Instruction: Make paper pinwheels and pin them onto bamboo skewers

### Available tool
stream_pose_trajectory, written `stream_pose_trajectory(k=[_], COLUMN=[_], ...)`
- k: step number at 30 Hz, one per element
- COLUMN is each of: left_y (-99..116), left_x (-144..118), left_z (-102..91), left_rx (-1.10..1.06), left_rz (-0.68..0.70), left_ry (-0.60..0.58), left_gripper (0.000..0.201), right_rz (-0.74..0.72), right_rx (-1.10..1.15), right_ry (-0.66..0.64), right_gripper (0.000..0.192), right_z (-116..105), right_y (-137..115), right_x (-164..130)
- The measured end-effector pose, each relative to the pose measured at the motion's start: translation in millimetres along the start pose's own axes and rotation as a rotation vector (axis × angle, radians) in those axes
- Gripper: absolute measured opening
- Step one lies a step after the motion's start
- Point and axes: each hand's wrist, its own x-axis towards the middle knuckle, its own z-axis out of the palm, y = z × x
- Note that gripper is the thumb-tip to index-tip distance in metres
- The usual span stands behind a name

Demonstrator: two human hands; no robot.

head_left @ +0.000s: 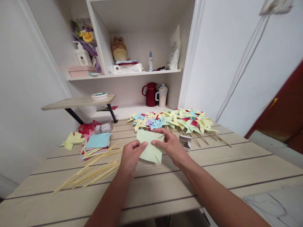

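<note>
- From my head view, I hold the green paper [151,154] out in front of me, over the bench [156,192]; one slit runs in at its upper right corner and another at its lower right.
- My left hand [130,155] has its fingers closed on the paper's left side, the thumb lying on the face turned to me.
- My right hand [172,145] grips the paper's upper right part, thumb on that same face, fingers curled behind the edge.
- I cannot tell whether the paper's lowest corner touches the bench.
- To the left of the green paper lies a stack [97,141] of cut sheets, a blue one on top; a yellow piece [72,141] lies farther left.
- Also left of the green paper, and reaching nearer to me, sticks [94,174] lie in loose bunches.
- Beyond the green paper and to its right, pinwheels [163,121] are heaped in yellow, blue, red and purple, some with their sticks pointing my way.
- Right of the green paper, near my right hand, sits a small box [186,142].
- Well beyond the green paper, a red jug [151,95] stands beside a cup [163,97].
</note>
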Motion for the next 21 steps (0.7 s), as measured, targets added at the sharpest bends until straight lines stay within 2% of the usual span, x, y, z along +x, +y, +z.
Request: stream_pose_trajectory(k=[4, 7, 10, 12, 17, 21], left_y=[-3, -4, -2, 1, 5, 4], left_x=[4, 6, 6, 6, 7, 6], left_z=[-6.6, -10.6, -11.8, -12.2, -15.5, -15.1], left_rx=[-0.069, -0.094, -0.138, -0.182, -0.255, -0.239], left_rz=[-0.006, -0.008, -0.023, -0.041, -0.09, -0.069], left_ry=[0.046, 0.081, 0.088, 0.078, 0.065, 0.059], left_gripper=[0.037, 0.039, 0.04, 0.041, 0.041, 0.042], right_rz=[-0.148, -0.314, -0.396, -0.397, -0.396, -0.432], right_rx=[-0.072, -0.206, -0.327, -0.368, -0.442, -0.481], right_ry=[0.127, 0.226, 0.149, 0.067, 0.022, -0.019], right_gripper=[0.059, 0.046, 0.015, 0.006, 0.012, 0.016], right_z=[-5, -8, -5, -2, 2, 2], right_y=[-1, -3, -4, -3, 1, 1], right_x=[2, 0, -4, -6, -5, -5])
